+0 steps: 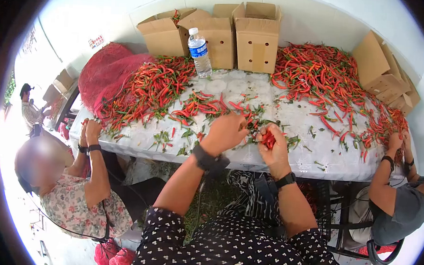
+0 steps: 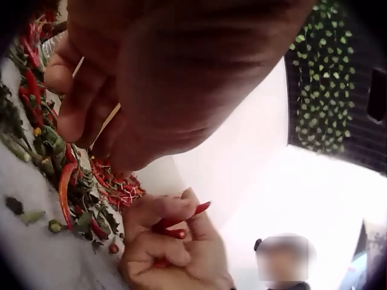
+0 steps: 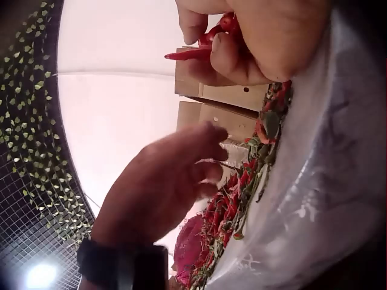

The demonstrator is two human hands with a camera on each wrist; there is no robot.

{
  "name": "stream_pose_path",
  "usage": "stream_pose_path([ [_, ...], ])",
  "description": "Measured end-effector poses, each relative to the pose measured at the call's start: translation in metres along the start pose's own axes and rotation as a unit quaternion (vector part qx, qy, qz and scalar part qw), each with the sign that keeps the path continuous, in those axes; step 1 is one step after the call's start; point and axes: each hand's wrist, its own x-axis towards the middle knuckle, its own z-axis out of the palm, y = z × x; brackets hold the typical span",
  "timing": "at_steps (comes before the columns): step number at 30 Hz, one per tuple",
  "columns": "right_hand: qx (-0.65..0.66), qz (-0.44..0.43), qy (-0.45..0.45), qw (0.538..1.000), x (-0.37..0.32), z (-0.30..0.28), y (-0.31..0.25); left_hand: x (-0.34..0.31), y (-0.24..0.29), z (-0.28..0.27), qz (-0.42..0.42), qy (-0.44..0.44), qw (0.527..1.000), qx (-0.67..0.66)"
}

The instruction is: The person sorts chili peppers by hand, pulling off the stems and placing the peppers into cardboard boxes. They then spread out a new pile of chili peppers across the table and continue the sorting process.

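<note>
Black cloth with small white motifs, the wearer's shirt point(image 1: 244, 252), fills the near foreground. Beyond it, above the front edge of the desk point(image 1: 287, 119) with its pale patterned cover, the right hand point(image 1: 277, 154) curls its fingers around a small bunch of glossy red chillies point(image 1: 268, 140). Close by, the left hand point(image 1: 225, 134) has loosely bent fingers, slightly parted, with nothing visible between them.

One chilli juts from the bunch, so it could slip if the right grip loosens to admit another; so near the edge, it might drop to the floor. Loose green leaves and stems point(image 1: 162, 140) could get gathered in too, being mixed among the fruit.

A clear plastic bottle with a blue label point(image 1: 200, 57) stands before brown cardboard boxes point(image 1: 256, 39), partly blocking a reach to them. Large red chilli heaps point(image 1: 316, 71) flank the middle, and a red mesh sack point(image 1: 107, 72) lies far left.
</note>
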Motion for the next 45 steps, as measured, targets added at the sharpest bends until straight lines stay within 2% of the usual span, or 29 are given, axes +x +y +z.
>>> stream_pose_path([
  [1, 0.000, -0.004, -0.001, 1.000, -0.001, 0.001, -0.001, 0.005, -0.003, 0.008, 0.004, 0.000, 1.000, 0.000],
  [3, -0.021, 0.001, -0.006, 1.000, -0.002, 0.002, -0.001, 0.013, -0.008, 0.022, 0.009, 0.014, 0.994, 0.107],
  [5, -0.033, -0.011, 0.001, 0.999, -0.001, -0.001, 0.002, 0.012, -0.017, 0.026, -0.001, -0.019, 0.995, 0.093],
  [7, -0.074, -0.019, -0.020, 0.997, 0.000, 0.001, 0.004, 0.008, -0.023, 0.023, -0.027, 0.035, 0.999, 0.022],
  [8, -0.075, -0.022, -0.016, 0.997, -0.001, 0.001, 0.005, 0.005, -0.027, 0.021, -0.026, 0.033, 0.999, 0.024],
  [9, -0.073, -0.023, -0.016, 0.997, -0.001, 0.002, 0.005, 0.001, -0.026, 0.014, -0.097, 0.012, 0.983, -0.155],
  [10, -0.079, -0.013, -0.018, 0.997, -0.001, 0.004, 0.006, -0.004, -0.023, 0.010, -0.166, -0.011, 0.930, -0.328],
  [12, -0.085, -0.001, -0.020, 0.996, -0.003, 0.009, 0.006, -0.014, -0.008, 0.000, -0.175, -0.009, 0.912, -0.371],
  [13, -0.147, 0.001, -0.010, 0.989, -0.006, 0.015, 0.004, -0.018, -0.001, -0.004, -0.181, -0.004, 0.891, -0.415],
  [14, -0.208, 0.004, 0.000, 0.978, -0.007, 0.019, 0.004, -0.022, 0.004, -0.006, -0.181, -0.004, 0.891, -0.416],
  [15, -0.209, 0.004, 0.001, 0.978, -0.007, 0.022, 0.005, -0.025, 0.007, -0.006, -0.177, -0.017, 0.907, -0.382],
  [17, -0.357, -0.018, -0.023, 0.934, -0.007, 0.026, 0.008, -0.029, 0.009, -0.004, -0.171, -0.032, 0.920, -0.350],
  [19, -0.365, -0.041, -0.026, 0.930, -0.003, 0.021, 0.015, -0.032, 0.007, -0.001, -0.148, -0.043, 0.959, -0.238],
  [20, -0.371, -0.062, -0.032, 0.926, -0.001, 0.019, 0.017, -0.032, 0.005, 0.000, -0.148, -0.043, 0.958, -0.240],
  [22, -0.394, -0.064, -0.028, 0.916, -0.003, 0.021, 0.019, -0.034, 0.002, -0.002, -0.122, 0.025, 0.980, -0.157],
  [24, -0.415, -0.065, -0.024, 0.907, -0.003, 0.021, 0.020, -0.033, 0.005, -0.007, -0.112, 0.063, 0.973, -0.191],
  [26, -0.488, -0.060, -0.062, 0.868, 0.000, 0.020, 0.021, -0.031, 0.014, -0.012, -0.103, 0.099, 0.964, -0.223],
  [29, -0.457, -0.058, -0.056, 0.886, 0.002, 0.021, 0.020, -0.024, 0.017, -0.013, -0.069, 0.079, 0.977, -0.188],
  [33, -0.465, -0.043, -0.041, 0.883, 0.001, 0.030, 0.015, -0.011, 0.006, -0.006, -0.021, 0.074, 0.983, -0.165],
  [35, -0.491, -0.008, -0.017, 0.871, 0.000, 0.034, 0.013, -0.006, 0.004, -0.003, -0.008, 0.065, 0.988, -0.140],
  [37, -0.492, -0.012, -0.026, 0.870, 0.002, 0.029, 0.015, -0.002, -0.001, 0.004, 0.031, 0.100, 0.993, -0.058],
  [38, -0.493, -0.017, -0.038, 0.869, 0.002, 0.026, 0.015, 0.001, -0.004, 0.006, 0.031, 0.101, 0.993, -0.058],
  [39, -0.494, -0.017, -0.038, 0.869, 0.001, 0.027, 0.015, 0.003, -0.007, 0.008, -0.054, 0.037, 0.980, -0.188],
  [40, -0.493, -0.019, -0.046, 0.869, 0.000, 0.027, 0.014, 0.004, -0.011, 0.010, -0.137, -0.027, 0.939, -0.313],
  [41, -0.492, -0.021, -0.055, 0.869, -0.001, 0.028, 0.013, 0.003, -0.014, 0.012, -0.136, -0.025, 0.939, -0.313],
  [42, -0.493, -0.023, -0.056, 0.868, -0.001, 0.029, 0.012, 0.003, -0.016, 0.011, -0.069, 0.000, 0.939, -0.336],
  [43, -0.444, -0.014, -0.039, 0.895, -0.001, 0.029, 0.009, 0.002, -0.018, 0.010, 0.000, 0.024, 0.934, -0.356],
  [44, -0.393, -0.004, -0.021, 0.919, -0.001, 0.028, 0.007, -0.001, -0.020, 0.008, 0.004, 0.025, 0.934, -0.356],
  [45, -0.395, -0.008, -0.022, 0.919, -0.002, 0.026, 0.004, -0.007, -0.017, 0.001, -0.103, 0.081, 0.890, -0.437],
])
